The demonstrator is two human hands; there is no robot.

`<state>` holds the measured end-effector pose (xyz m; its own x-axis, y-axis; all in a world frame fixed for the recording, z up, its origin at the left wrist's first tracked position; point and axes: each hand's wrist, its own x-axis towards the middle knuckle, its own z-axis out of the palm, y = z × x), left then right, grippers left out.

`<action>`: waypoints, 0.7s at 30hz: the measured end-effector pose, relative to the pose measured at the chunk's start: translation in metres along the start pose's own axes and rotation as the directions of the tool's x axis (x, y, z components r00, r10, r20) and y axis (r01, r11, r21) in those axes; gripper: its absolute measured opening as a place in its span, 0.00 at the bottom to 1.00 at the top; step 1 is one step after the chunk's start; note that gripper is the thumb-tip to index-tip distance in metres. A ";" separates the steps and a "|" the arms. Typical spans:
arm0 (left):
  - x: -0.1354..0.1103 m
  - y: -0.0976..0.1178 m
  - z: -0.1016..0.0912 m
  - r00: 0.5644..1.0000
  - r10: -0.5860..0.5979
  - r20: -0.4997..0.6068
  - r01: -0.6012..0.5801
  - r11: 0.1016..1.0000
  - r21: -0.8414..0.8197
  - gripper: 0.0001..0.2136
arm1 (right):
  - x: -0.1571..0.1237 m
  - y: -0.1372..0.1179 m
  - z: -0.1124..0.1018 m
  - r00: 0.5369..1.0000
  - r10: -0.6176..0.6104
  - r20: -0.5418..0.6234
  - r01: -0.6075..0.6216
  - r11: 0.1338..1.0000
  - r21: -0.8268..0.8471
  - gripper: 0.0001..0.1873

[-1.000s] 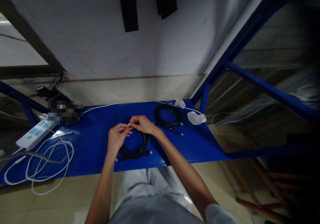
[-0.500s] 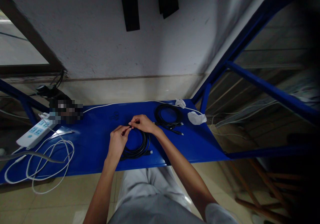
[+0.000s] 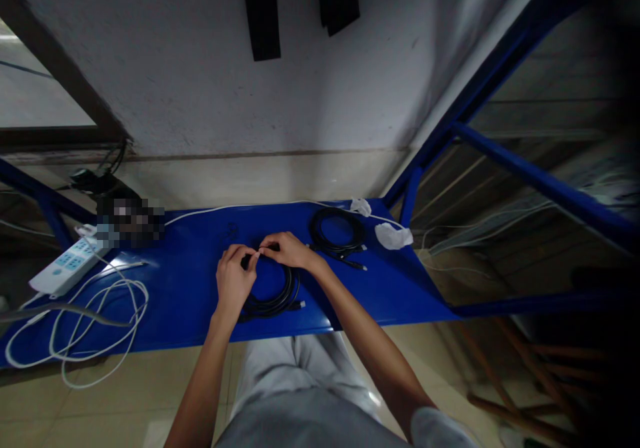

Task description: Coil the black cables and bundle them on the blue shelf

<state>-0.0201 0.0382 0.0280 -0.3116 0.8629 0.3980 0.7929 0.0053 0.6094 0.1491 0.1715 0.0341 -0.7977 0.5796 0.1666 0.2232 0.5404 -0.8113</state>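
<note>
A coiled black cable [image 3: 283, 296] lies near the front of the blue table [image 3: 185, 288], with a silvery plug end [image 3: 301, 305] sticking out to its right. My left hand [image 3: 235, 275] is over the coil's far left part, thumb and fingertip pinched together. Meeting it from the right, my right hand [image 3: 290, 251] also pinches at the far side of the coil. The fingertips of both hands almost touch; whatever small thing is between them is too small to make out. A second black cable coil [image 3: 359, 236] rests farther back to the right, its plug ends toward me.
On the left are a white power strip [image 3: 67, 265] and a loose white cable [image 3: 145, 301]. Small thin dark pieces [image 3: 231, 232] lie behind my hands. Two white crumpled lumps [image 3: 393, 236] sit at the back right. A blue frame [image 3: 413, 191] rises at the right end.
The fingertips of both hands have shifted slightly at the far side of the coil, and the left hand's fingers have curled a little more. Both coils stay where they were.
</note>
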 end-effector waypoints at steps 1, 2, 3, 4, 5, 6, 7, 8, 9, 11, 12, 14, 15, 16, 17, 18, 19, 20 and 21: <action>0.001 -0.002 0.002 1.000 -0.005 0.005 0.005 1.000 -0.007 0.03 | -0.001 0.001 0.001 1.000 -0.006 -0.003 0.006 1.000 -0.022 0.08; 0.002 -0.004 0.003 1.000 -0.011 0.010 0.011 1.000 -0.018 0.03 | -0.002 0.001 0.001 1.000 -0.012 -0.008 0.012 0.999 -0.044 0.07; 0.002 -0.006 0.005 1.000 -0.019 0.017 0.019 0.999 -0.032 0.04 | -0.003 0.002 0.002 1.000 -0.018 -0.013 0.017 0.998 -0.065 0.07; 0.003 -0.008 0.007 0.999 -0.027 0.024 0.028 0.998 -0.048 0.04 | -0.005 0.003 0.003 1.000 -0.024 -0.018 0.023 0.996 -0.084 0.07; 0.003 -0.010 0.008 0.999 -0.035 0.032 0.037 0.997 -0.062 0.04 | -0.006 0.003 0.004 0.999 -0.031 -0.021 0.029 0.995 -0.100 0.08; 0.004 -0.012 0.010 0.998 -0.041 0.039 0.044 0.996 -0.074 0.04 | -0.008 0.004 0.005 0.999 -0.036 -0.024 0.034 0.993 -0.114 0.08; 0.004 -0.013 0.011 0.998 -0.046 0.045 0.050 0.995 -0.083 0.04 | -0.009 0.005 0.006 0.999 -0.040 -0.026 0.037 0.992 -0.124 0.08; 0.005 -0.015 0.012 0.997 -0.051 0.050 0.056 0.994 -0.090 0.05 | -0.010 0.005 0.007 0.998 -0.046 -0.031 0.041 0.990 -0.134 0.09; 0.006 -0.016 0.012 0.997 -0.056 0.055 0.061 0.993 -0.097 0.05 | -0.012 0.006 0.008 0.998 -0.054 -0.038 0.048 0.988 -0.146 0.10; 0.007 -0.017 0.012 0.996 -0.067 0.062 0.074 0.990 -0.123 0.05 | -0.014 0.007 0.010 0.995 -0.079 -0.058 0.068 0.982 -0.176 0.11; 0.008 -0.017 0.012 0.995 -0.071 0.066 0.080 0.987 -0.137 0.05 | -0.015 0.008 0.012 0.993 -0.093 -0.067 0.079 0.979 -0.190 0.12; 0.008 -0.017 0.012 0.994 -0.076 0.073 0.087 0.984 -0.155 0.05 | -0.017 0.010 0.013 0.990 -0.117 -0.081 0.098 0.974 -0.205 0.12; 0.008 -0.018 0.012 0.994 -0.076 0.079 0.087 0.984 -0.154 0.05 | -0.018 0.010 0.014 0.988 -0.122 -0.092 0.101 0.974 -0.203 0.12; 0.008 -0.018 0.012 0.994 -0.074 0.084 0.086 0.985 -0.149 0.05 | -0.018 0.011 0.014 0.987 -0.123 -0.106 0.101 0.975 -0.199 0.12; 0.008 -0.018 0.013 0.994 -0.071 0.089 0.083 0.987 -0.141 0.05 | -0.019 0.011 0.014 0.985 -0.122 -0.122 0.097 0.976 -0.193 0.12; 0.007 -0.018 0.013 0.994 -0.067 0.092 0.078 0.988 -0.132 0.05 | -0.020 0.012 0.014 0.984 -0.119 -0.135 0.093 0.978 -0.185 0.12; 0.007 -0.018 0.014 0.994 -0.062 0.093 0.073 0.990 -0.123 0.04 | -0.020 0.012 0.014 0.983 -0.113 -0.144 0.086 0.980 -0.178 0.11; 0.006 -0.019 0.014 0.994 -0.059 0.092 0.069 0.991 -0.116 0.04 | -0.021 0.013 0.014 0.983 -0.106 -0.150 0.080 0.982 -0.173 0.11; 0.006 -0.019 0.015 0.994 -0.057 0.088 0.067 0.992 -0.110 0.04 | -0.022 0.013 0.014 0.983 -0.101 -0.151 0.074 0.983 -0.171 0.11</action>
<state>-0.0291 0.0506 0.0084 -0.3089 0.9024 0.3003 0.7081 0.0074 0.7061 0.1616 0.1575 0.0123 -0.7220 0.6079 0.3304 0.2556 0.6781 -0.6891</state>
